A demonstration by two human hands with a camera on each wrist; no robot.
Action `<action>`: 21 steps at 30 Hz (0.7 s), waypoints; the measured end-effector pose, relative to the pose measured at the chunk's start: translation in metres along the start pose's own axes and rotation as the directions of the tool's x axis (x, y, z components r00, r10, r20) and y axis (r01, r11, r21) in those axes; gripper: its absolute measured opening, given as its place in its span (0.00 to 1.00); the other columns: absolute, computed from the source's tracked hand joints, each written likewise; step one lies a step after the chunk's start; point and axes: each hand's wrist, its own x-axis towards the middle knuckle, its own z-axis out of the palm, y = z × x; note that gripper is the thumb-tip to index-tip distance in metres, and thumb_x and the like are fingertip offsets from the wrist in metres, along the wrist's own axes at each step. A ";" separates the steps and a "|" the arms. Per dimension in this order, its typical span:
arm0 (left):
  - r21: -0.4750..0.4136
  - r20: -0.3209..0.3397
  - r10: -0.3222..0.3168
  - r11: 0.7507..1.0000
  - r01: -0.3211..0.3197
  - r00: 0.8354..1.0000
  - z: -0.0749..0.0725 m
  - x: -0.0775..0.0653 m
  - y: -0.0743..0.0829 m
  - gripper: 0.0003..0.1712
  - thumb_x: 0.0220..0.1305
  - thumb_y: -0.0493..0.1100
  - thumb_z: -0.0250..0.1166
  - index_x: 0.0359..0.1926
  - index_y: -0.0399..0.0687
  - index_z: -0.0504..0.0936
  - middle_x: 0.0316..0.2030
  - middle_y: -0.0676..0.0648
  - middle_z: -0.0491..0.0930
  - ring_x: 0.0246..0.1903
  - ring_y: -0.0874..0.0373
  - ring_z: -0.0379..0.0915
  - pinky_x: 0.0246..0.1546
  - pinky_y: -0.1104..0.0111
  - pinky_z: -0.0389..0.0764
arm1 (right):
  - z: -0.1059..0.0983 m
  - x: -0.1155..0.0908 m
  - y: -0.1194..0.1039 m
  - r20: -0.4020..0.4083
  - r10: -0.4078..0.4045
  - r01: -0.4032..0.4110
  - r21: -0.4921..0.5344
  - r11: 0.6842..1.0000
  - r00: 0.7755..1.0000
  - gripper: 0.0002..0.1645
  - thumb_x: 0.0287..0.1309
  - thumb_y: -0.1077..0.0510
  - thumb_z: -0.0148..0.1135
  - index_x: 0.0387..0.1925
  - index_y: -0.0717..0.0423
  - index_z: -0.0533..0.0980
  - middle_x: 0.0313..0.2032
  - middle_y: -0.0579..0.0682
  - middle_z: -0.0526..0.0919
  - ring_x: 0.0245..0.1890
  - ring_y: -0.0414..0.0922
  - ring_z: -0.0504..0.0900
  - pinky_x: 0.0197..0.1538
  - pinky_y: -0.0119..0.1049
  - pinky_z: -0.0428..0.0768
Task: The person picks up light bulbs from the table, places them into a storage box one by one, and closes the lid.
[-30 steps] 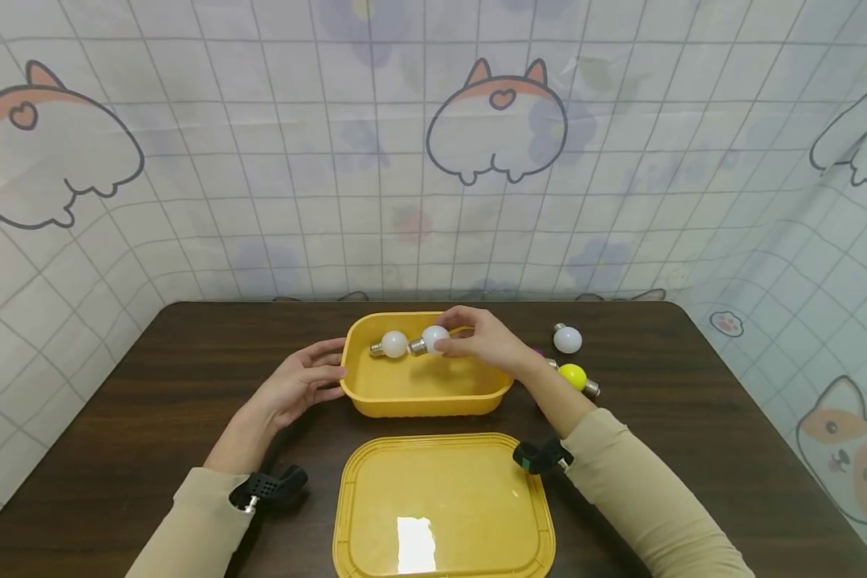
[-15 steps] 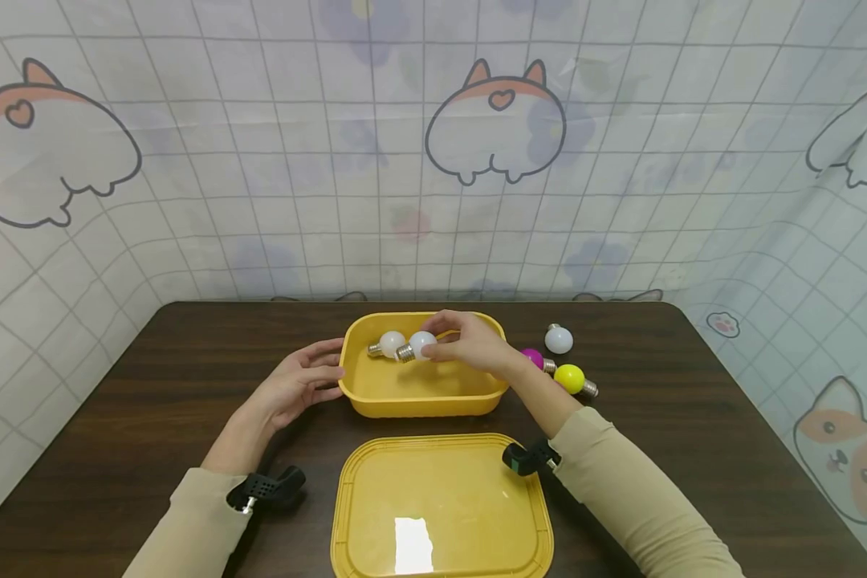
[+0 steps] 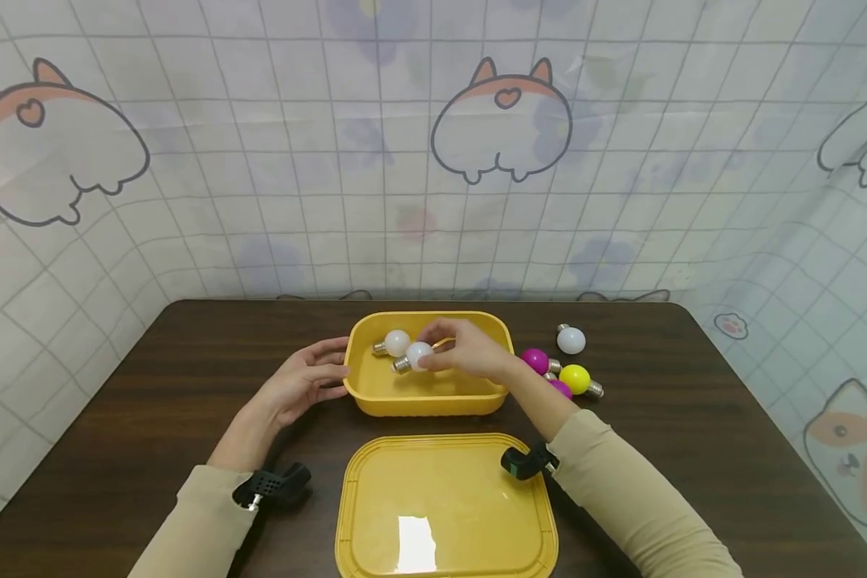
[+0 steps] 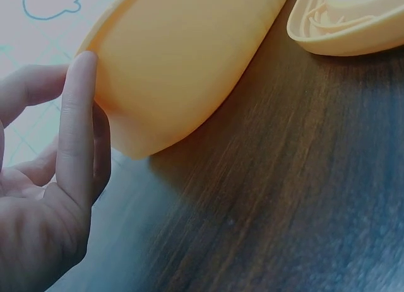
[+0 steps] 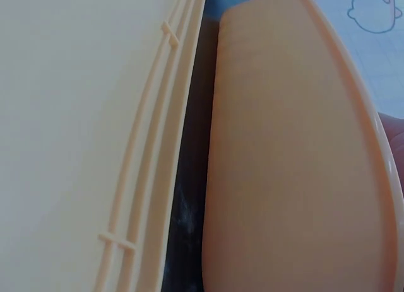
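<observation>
A yellow plastic box (image 3: 426, 406) stands on the dark wooden table. At its left end, the fingers and thumb of my left hand (image 3: 299, 384) rest against the outer wall near the rim; the thumb (image 4: 77, 125) lies along it in the left wrist view. My right hand (image 3: 470, 351) pinches a white light bulb (image 3: 421, 353) low inside the box, its metal screw base pointing left and toward me. Just behind it another white bulb (image 3: 396, 343) lies on the box floor. In the right wrist view the box's wall (image 5: 284, 147) hides the held bulb.
A yellow lid (image 3: 448, 506) lies flat in front of the box. Right of the box are a white bulb (image 3: 571, 340), a yellow bulb (image 3: 574, 378) and two magenta bulbs, one (image 3: 535, 360) behind the other. A patterned cloth backdrop (image 3: 376, 201) rises behind the table.
My right hand has moved the held bulb leftward and lower into the box, toward the bulb lying there. My left hand stays at the box's left end.
</observation>
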 end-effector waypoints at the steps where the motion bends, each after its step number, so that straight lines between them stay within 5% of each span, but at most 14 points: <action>1: -0.001 -0.004 -0.001 1.000 0.001 1.000 0.000 0.000 0.000 0.40 0.72 0.32 0.63 0.78 0.36 0.54 0.64 0.32 0.70 0.47 0.54 0.84 0.47 0.65 0.86 | 0.001 0.000 -0.001 0.006 0.001 -0.001 -0.008 1.000 1.000 0.20 0.59 0.61 0.76 0.51 0.59 0.80 0.49 0.54 0.83 0.48 0.51 0.84 0.53 0.40 0.84; 21: 0.004 -0.023 -0.004 1.000 0.004 1.000 -0.001 0.003 -0.006 0.39 0.72 0.32 0.62 0.79 0.39 0.56 0.68 0.30 0.66 0.49 0.52 0.83 0.48 0.64 0.86 | 0.016 0.005 0.000 0.101 0.031 -0.028 -0.035 0.999 0.994 0.20 0.59 0.62 0.75 0.50 0.63 0.78 0.47 0.57 0.81 0.45 0.49 0.84 0.47 0.38 0.87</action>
